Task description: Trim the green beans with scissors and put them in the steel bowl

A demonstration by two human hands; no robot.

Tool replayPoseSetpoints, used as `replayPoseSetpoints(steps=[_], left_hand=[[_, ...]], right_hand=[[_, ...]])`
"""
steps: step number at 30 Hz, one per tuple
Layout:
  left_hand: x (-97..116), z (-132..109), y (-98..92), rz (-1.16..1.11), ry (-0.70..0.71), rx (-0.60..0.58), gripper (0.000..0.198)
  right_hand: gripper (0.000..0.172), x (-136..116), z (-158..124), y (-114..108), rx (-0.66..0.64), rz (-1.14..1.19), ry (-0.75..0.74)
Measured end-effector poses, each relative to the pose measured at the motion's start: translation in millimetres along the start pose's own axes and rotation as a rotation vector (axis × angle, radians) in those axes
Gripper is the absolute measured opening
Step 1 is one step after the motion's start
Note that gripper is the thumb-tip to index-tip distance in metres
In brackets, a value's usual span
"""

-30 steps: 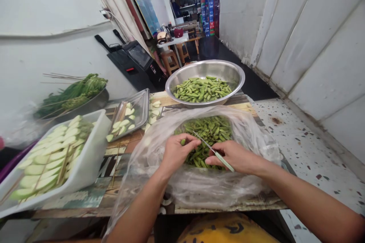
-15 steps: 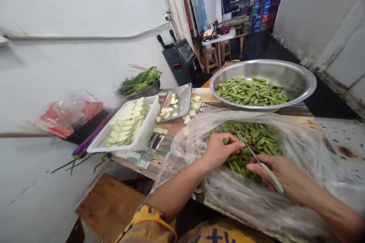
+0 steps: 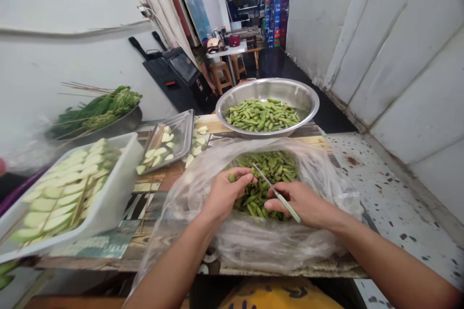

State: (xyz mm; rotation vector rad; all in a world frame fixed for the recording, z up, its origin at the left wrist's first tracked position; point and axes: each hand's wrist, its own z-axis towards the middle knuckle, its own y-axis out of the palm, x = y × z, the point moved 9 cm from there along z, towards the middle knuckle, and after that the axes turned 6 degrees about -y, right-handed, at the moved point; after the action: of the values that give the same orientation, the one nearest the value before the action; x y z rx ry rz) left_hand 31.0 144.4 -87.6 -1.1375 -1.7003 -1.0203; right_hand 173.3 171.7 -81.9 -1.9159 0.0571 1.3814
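Note:
A clear plastic bag [image 3: 195, 188] lies open on the table, full of green soybean pods [image 3: 279, 166]. Over its mouth, my left hand [image 3: 226, 190] pinches a soybean pod [image 3: 232, 177], part of which pokes out between the fingers. My right hand [image 3: 300, 203] is closed around scissors with a pale green handle [image 3: 289, 207]. Their thin metal blades point up and left, with the tips close to my left fingertips. Behind the bag stands a wide steel basin [image 3: 311, 101] holding more green pods.
On the left are a white tub [image 3: 125, 164] of skewered pale green slices, a metal tray [image 3: 187, 130] with cut pieces and sticks, and a bowl [image 3: 132, 120] of skewered greens. A black machine [image 3: 177, 75] stands by the wall. Speckled floor [image 3: 384, 193] shows at right.
The view has swung right, so the bag, basin and both hands appear further left. My hands keep their grip on the pod and the scissors.

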Motion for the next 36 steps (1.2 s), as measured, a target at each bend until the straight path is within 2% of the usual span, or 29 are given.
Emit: replayPoseSetpoints(steps=[4, 13, 16, 19, 25, 28, 33, 36], left_hand=[[0, -2, 3.2, 0.048, -0.005, 0.011, 0.032], [-2, -4, 6.7, 0.072, -0.051, -0.009, 0.034], [-6, -4, 10.3, 0.058, -0.093, -0.056, 0.034], [-3, -4, 12.1, 0.048, -0.071, -0.079, 0.032], [9, -3, -8.2, 0.061, 0.032, 0.103, 0.028], [10, -3, -9.1, 0.0, 0.021, 0.081, 0.028], [8, -4, -7.4, -0.018, -0.021, 0.045, 0.028], [6, -4, -2.9, 0.007, -0.001, 0.008, 0.027]], right_hand=[[0.052, -3, -1, -2, 0.017, -0.124, -0.005], [0.046, -8, -3, -1, 0.067, -0.149, -0.017], [0.047, -4, -2, 4, 0.07, -0.057, -0.004], [0.046, 6, 0, 9, 0.058, 0.098, 0.046], [0.044, 7, 3, 10, -0.001, 0.279, 0.038], [0.045, 3, 1, 15, -0.057, 0.327, 0.019], [0.047, 2, 0, 21, -0.094, 0.211, 0.017], [0.046, -3, 0, 19, -0.078, 0.122, -0.008]])
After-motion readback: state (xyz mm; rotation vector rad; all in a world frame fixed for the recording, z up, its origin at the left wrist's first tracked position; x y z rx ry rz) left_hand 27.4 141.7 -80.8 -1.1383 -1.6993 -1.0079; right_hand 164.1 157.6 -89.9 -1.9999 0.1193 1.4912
